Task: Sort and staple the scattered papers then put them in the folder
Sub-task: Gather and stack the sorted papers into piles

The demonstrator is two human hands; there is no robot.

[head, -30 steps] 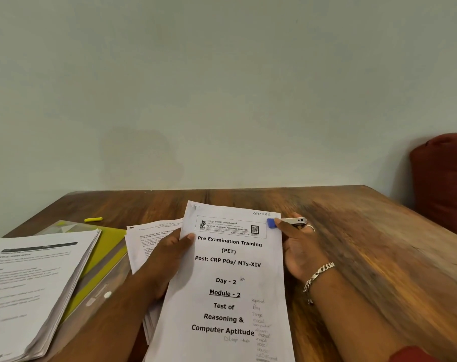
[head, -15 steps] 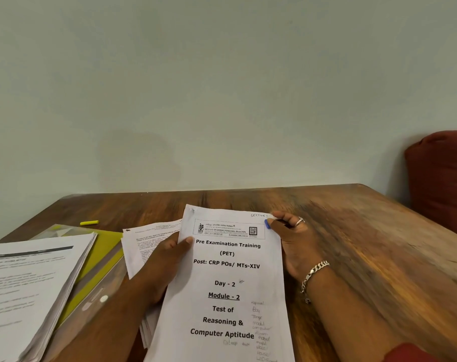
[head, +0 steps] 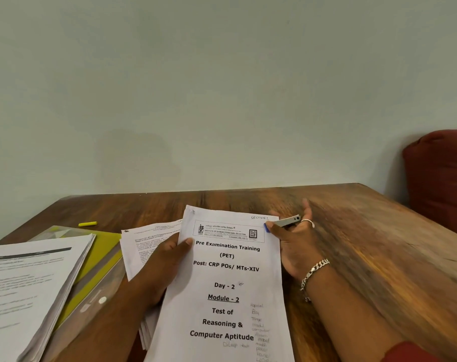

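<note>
A white paper bundle titled "Pre Examination Training" lies on the wooden table in front of me. My left hand grips its left edge, thumb on top. My right hand holds a small silver stapler with a blue tip at the bundle's top right corner. More loose sheets lie under my left hand. A yellow-green folder with a clear cover sits to the left, partly under a thick stack of papers.
A small yellow highlighter cap lies on the table behind the folder. A dark red cushion stands at the far right beyond the table's edge. A plain pale wall rises behind the table.
My right hand has shifted at the top right corner; its fingers have spread and the silver stapler shows again after being hidden half a second ago. The bundle and my left hand hold steady.
</note>
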